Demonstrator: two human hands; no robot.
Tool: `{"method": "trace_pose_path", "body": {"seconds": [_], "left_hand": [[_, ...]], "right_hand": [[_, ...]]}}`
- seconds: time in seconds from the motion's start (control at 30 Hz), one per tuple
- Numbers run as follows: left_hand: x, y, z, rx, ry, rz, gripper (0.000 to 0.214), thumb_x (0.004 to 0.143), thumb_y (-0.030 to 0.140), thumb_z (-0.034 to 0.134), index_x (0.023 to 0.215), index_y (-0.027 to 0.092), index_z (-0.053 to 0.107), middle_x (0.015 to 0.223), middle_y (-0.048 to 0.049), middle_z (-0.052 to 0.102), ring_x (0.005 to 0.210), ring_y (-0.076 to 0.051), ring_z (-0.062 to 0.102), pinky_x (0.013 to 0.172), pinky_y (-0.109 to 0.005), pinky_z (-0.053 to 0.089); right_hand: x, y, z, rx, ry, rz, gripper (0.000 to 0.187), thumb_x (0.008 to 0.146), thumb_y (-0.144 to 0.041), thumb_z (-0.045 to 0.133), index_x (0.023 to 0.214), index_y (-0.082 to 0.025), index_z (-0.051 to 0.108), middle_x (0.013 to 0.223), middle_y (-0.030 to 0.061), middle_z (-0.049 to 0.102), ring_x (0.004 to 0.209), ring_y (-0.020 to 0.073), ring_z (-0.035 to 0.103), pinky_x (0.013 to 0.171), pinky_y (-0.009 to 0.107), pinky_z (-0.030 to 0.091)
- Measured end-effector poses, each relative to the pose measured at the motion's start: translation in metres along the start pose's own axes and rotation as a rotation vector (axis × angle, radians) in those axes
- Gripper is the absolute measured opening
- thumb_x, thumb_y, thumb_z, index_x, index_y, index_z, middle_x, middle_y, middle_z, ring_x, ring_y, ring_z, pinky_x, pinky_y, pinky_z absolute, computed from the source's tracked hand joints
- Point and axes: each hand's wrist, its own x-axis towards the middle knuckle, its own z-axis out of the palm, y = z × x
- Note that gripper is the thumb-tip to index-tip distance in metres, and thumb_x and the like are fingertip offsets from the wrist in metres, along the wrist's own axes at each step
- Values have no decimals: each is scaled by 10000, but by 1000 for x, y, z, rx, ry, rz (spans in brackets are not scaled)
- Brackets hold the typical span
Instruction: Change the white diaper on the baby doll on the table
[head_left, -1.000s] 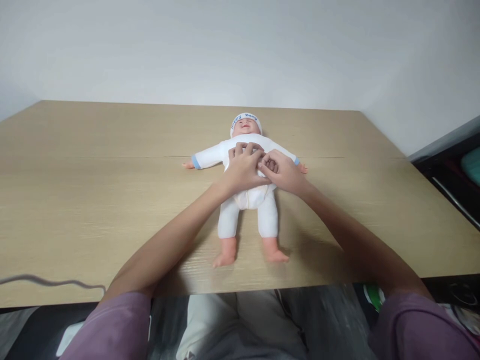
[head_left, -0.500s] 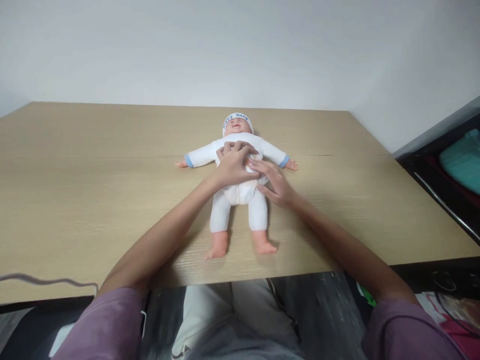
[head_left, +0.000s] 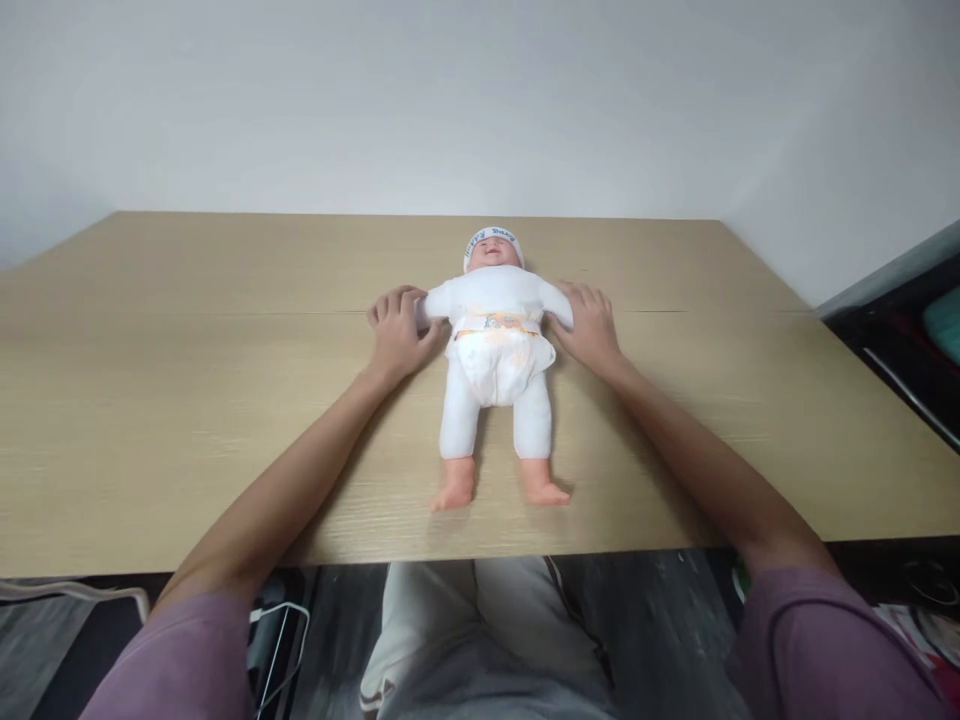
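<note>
A baby doll (head_left: 495, 290) in a white suit and lettered white headband lies on its back, feet toward me. Round its waist sits a white diaper (head_left: 499, 365) with an orange patterned front band. My left hand (head_left: 401, 325) is closed over the doll's outstretched arm on the left, fingers above and thumb on the near side. On the other side my right hand (head_left: 589, 325) grips the doll's other arm in the same way. Both doll hands are hidden under my fingers.
The doll rests on a wooden table (head_left: 225, 400) with a thin seam across it. A white wall (head_left: 450, 100) stands behind. White cables (head_left: 82, 592) hang at the near left edge. A dark frame with teal cloth (head_left: 943, 325) is at the far right.
My hands have left the diaper at the doll's belly and moved apart, each taking hold of one doll arm. The diaper's front band is now uncovered. The view has shifted slightly.
</note>
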Motion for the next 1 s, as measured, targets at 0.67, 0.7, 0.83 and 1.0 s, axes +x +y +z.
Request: {"method": "trace_pose_path", "body": {"seconds": [0.67,0.7,0.83,1.0], "left_hand": [[19,-5,17,165,-99,-10,563,1020,602,499,1363,173,626,1327,-252,694,1298,-487,573,1136,-633,379],[18,-1,16,158,-95,-27,544,1016,597,510,1337,174,626,1302,-249,703,1287,-487,584,1139,-639,385],[5,23,-3,45,-70,-143,491,973,561,614,1294,190,596,1196,-218,739,1183,-457,663,1067,-608,483],[-65,69,-63,-75,-90,-272,522,904,645,712,1197,243,555,1135,-150,759,1036,-406,724,886,-528,563]], "right_hand": [[1,2,16,-123,-22,31,732,1071,-494,457,1681,-90,489,1349,258,744,1219,451,653,1078,597,519],[-1,0,15,-119,-23,46,722,1078,-498,448,1675,-96,502,1338,252,752,1208,445,657,1070,589,525],[-12,-14,-1,-12,-37,80,607,1089,-493,433,1553,-158,633,1367,218,767,1196,416,677,1026,536,550],[-46,-33,-50,231,-89,106,565,1064,-538,488,1492,-218,672,1345,166,801,1152,402,723,959,490,562]]}}
